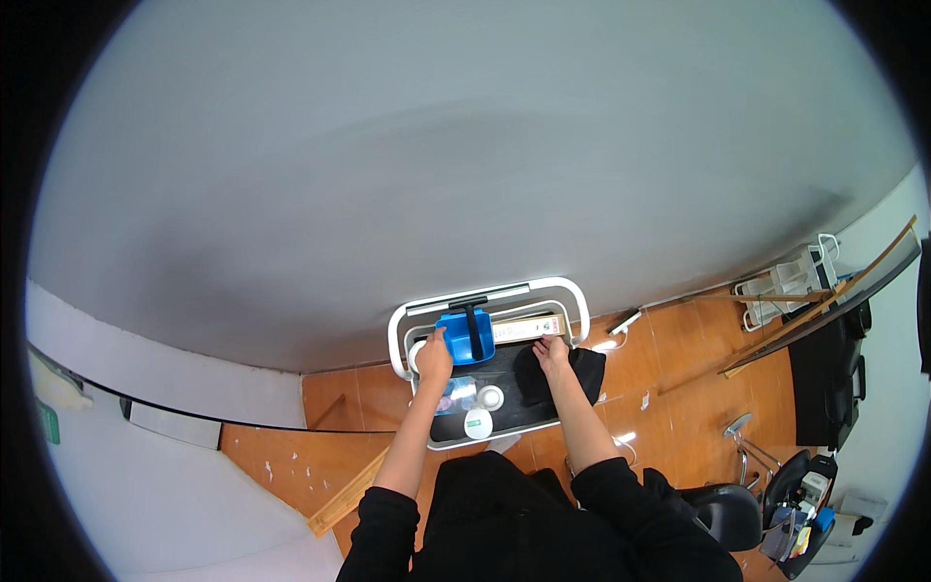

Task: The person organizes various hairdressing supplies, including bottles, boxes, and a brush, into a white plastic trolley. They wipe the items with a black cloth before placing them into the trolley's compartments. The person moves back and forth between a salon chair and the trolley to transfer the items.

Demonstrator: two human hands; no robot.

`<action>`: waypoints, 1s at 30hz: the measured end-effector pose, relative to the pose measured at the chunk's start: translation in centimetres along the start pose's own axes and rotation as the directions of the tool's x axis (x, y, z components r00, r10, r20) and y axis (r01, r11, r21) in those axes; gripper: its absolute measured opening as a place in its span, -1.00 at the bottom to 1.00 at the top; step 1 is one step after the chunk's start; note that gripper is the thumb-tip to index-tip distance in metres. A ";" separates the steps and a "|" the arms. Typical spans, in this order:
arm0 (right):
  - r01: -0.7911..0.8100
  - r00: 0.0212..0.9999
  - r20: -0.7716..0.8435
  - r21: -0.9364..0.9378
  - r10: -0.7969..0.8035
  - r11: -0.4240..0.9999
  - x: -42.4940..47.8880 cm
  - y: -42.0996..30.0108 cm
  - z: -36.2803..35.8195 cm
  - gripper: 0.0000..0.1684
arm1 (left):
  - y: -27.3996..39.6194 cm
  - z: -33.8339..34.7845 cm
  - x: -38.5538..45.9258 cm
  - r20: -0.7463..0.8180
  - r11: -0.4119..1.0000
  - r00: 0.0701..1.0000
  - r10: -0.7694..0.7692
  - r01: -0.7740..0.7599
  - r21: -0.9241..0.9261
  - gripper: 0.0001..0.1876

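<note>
A white-rimmed cart tray (494, 435) with a dark bottom lies before me. My left hand (435, 358) is at the left edge of a blue dustpan (457, 340); a black-handled tool (474, 335) rests across the pan. Whether the fingers grip the pan is unclear. My right hand (550, 352) has its fingers apart beside a long cardboard box (527, 329), above a black cloth or bag (590, 371). Nearer me in the tray are a clear plastic package (460, 395), a round white container (490, 397) and a white-lidded tub (478, 424).
A grey wall rises behind the cart. On the orange tiled floor at right are a power strip (624, 322), a white wire-and-bin rack (789, 284) and a black stool (727, 515). A wooden board (349, 491) lies at lower left.
</note>
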State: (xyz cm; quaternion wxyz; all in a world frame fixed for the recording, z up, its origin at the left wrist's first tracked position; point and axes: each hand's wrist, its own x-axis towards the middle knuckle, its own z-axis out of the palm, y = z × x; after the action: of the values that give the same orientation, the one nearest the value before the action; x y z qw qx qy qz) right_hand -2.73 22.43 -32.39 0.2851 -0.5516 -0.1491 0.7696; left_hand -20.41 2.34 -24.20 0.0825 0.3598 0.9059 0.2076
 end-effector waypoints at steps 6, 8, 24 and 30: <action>0.430 0.862 0.008 -0.540 -0.507 0.723 -3.7 2.0 3.2 -0.33 | 1.1 -2.6 -1.9 -0.018 0.994 0.999 -0.043 0.041 -0.102 -0.58; 0.621 0.667 0.188 -0.674 -0.721 0.399 -8.1 2.6 6.0 -0.35 | 1.1 -3.3 -3.2 -0.107 0.982 0.992 -0.069 0.049 -0.181 -0.56; 0.741 0.287 0.834 0.118 0.472 -0.661 -14.3 10.0 16.9 -0.23 | -1.8 -0.3 -9.5 -0.276 0.897 0.942 -0.190 0.052 -0.440 -0.24; 0.738 0.126 0.901 0.194 0.415 -0.646 -13.7 10.1 16.7 -0.20 | -1.4 -1.5 -10.4 -0.240 0.859 0.952 -0.192 0.045 -0.510 -0.19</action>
State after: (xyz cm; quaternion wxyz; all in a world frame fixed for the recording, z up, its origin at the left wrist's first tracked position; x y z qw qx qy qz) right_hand -17.95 7.55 -21.60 -0.0114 0.0880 -0.9934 0.0721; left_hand -14.17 -6.19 -23.50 0.0554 0.2359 0.8442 0.4781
